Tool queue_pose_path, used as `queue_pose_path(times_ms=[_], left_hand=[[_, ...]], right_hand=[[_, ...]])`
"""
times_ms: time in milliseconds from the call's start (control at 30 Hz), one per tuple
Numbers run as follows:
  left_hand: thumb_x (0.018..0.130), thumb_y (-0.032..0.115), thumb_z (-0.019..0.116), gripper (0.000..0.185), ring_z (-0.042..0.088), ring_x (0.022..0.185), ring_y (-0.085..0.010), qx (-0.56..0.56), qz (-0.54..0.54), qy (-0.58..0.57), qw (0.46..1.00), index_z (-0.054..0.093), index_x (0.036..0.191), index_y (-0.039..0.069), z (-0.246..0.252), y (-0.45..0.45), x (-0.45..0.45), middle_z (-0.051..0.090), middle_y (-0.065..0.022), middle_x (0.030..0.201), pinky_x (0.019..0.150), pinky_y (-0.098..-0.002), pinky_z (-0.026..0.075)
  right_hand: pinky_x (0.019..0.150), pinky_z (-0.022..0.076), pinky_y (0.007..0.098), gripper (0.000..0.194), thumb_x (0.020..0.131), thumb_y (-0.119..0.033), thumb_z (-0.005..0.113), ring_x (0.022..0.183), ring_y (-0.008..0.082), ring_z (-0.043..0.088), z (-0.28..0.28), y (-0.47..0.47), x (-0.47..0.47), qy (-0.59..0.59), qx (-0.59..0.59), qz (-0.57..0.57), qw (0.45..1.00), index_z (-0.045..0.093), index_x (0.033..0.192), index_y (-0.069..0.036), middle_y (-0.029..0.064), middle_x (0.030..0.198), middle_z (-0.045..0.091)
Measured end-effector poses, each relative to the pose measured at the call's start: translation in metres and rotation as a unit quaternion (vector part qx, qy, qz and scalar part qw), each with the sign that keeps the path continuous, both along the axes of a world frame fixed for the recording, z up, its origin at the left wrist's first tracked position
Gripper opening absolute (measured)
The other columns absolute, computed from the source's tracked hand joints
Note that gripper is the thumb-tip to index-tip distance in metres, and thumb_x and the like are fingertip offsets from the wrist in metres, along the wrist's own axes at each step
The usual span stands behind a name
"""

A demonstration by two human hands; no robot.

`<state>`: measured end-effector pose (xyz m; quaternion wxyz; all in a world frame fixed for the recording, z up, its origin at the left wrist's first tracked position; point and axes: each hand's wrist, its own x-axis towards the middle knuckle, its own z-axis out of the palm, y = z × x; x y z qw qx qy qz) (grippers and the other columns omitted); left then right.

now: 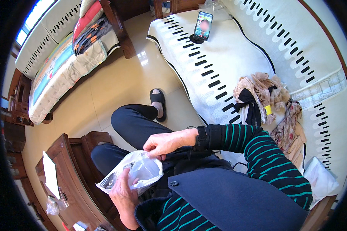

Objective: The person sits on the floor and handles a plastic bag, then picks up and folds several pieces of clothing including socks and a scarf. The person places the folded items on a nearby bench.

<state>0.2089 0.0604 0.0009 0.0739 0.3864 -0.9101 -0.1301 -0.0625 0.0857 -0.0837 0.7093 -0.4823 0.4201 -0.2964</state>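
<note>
A white translucent plastic bag (151, 171) lies over my lap with its mouth spread wide. My left hand (123, 186) grips its near left side, thumb over the rim. The fingertips and thumb of my right hand (161, 145) pinch the far edge of the bag's mouth. Something dark and shiny shows through the plastic at the left corner, too unclear to name. A black band (201, 138) circles my right wrist. Under the bag are my legs in dark trousers (138, 121).
Beside me on the white-covered sofa (188, 66) lie beige and black cloths (250, 101), a floral cloth (289, 127) and a white plastic bag (321, 176). A smartphone (203, 26) stands upright on a holder. Left is a wooden table (72, 179) with papers (51, 174).
</note>
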Motion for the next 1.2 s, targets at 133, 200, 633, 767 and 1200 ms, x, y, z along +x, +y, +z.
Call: queue_pose_path(times_ms=[133,200,633,767,1200], left_hand=[[0.080,0.003,0.076,0.053,0.074,0.093,-0.0378,-0.045,-0.036,-0.032,0.998,0.067,0.131,0.015,0.005,-0.001,0.000,0.075,-0.0187,0.104,0.081,-0.0454,0.059],[0.080,-0.003,0.067,0.054,0.073,0.092,-0.0399,-0.040,-0.024,-0.031,0.998,0.067,0.131,0.015,0.009,0.000,0.001,0.075,-0.0195,0.102,0.079,-0.0456,0.058],[0.070,0.022,0.088,0.067,0.074,0.091,-0.0379,-0.033,-0.029,-0.034,0.998,0.067,0.133,0.015,0.013,-0.003,0.002,0.073,-0.0183,0.105,0.076,-0.0444,0.060],[0.057,0.028,0.096,0.072,0.072,0.093,-0.0366,-0.082,-0.051,-0.010,0.995,0.071,0.121,0.010,0.024,-0.003,-0.004,0.074,-0.0164,0.101,0.080,-0.0462,0.058],[0.065,0.013,0.089,0.036,0.068,0.101,-0.0381,-0.082,-0.112,0.072,0.988,0.075,0.098,0.007,0.030,0.007,-0.031,0.072,-0.0156,0.110,0.086,-0.0474,0.055]], right_hand=[[0.062,0.0478,0.0371,0.026,0.097,-0.020,0.064,0.067,0.0194,0.063,0.029,-0.007,-0.002,0.048,-0.216,-0.089,0.971,0.067,0.089,0.005,0.0132,0.073,0.066],[0.062,0.0456,0.0366,0.022,0.098,-0.016,0.064,0.066,0.0215,0.059,0.049,-0.007,-0.001,0.045,-0.290,-0.112,0.949,0.063,0.088,0.004,0.0145,0.072,0.061],[0.063,0.0511,0.0476,0.016,0.083,-0.011,0.071,0.074,0.0414,0.068,0.096,-0.008,0.018,0.209,-0.361,-0.091,0.904,0.060,0.091,-0.003,0.0206,0.076,0.069],[0.070,0.0568,0.0467,0.018,0.084,-0.005,0.070,0.082,0.0400,0.071,0.095,0.011,0.023,0.219,-0.402,-0.130,0.880,0.059,0.097,0.001,0.0234,0.087,0.070],[0.073,0.0608,0.0397,0.016,0.089,-0.007,0.070,0.083,0.0317,0.074,0.096,0.020,0.021,0.261,-0.468,-0.169,0.828,0.066,0.099,0.005,0.0210,0.090,0.072]])
